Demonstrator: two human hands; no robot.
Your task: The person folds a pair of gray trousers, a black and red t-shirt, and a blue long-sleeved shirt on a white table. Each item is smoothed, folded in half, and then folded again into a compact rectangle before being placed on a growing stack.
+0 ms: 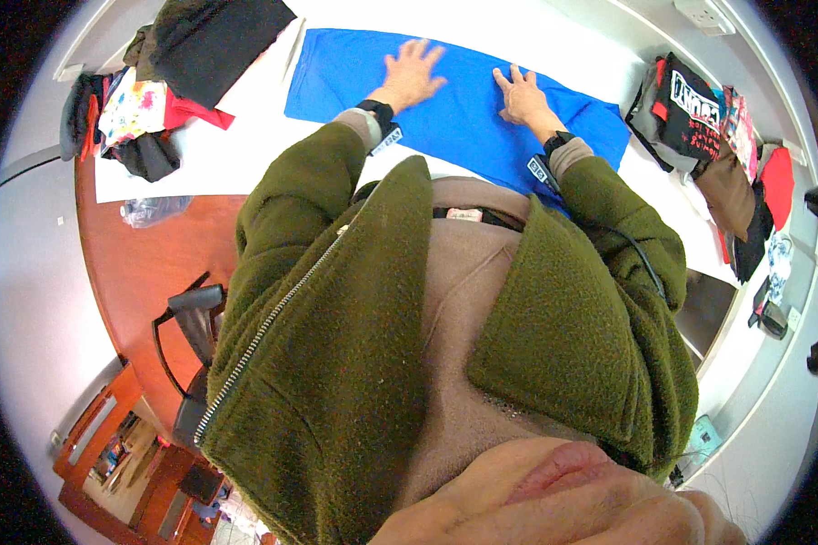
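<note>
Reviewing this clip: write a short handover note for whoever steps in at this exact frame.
Left hand: open, flat on the blue garment, fingers spread.
Right hand: open, flat on the same garment, apart from the left.
Blue garment: spread on the white table cover, holding nothing.
Done: garment laid out flat. No fold visible yet.
Left: clothes pile at left and clothes pile at right lie beside it.

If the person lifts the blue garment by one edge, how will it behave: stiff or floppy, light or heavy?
The blue garment lies flat on the white table cover under the left hand and right hand, so it is probably thin and floppy and would sag when lifted. It looks light. Pushed, it would likely wrinkle rather than slide whole.
</note>
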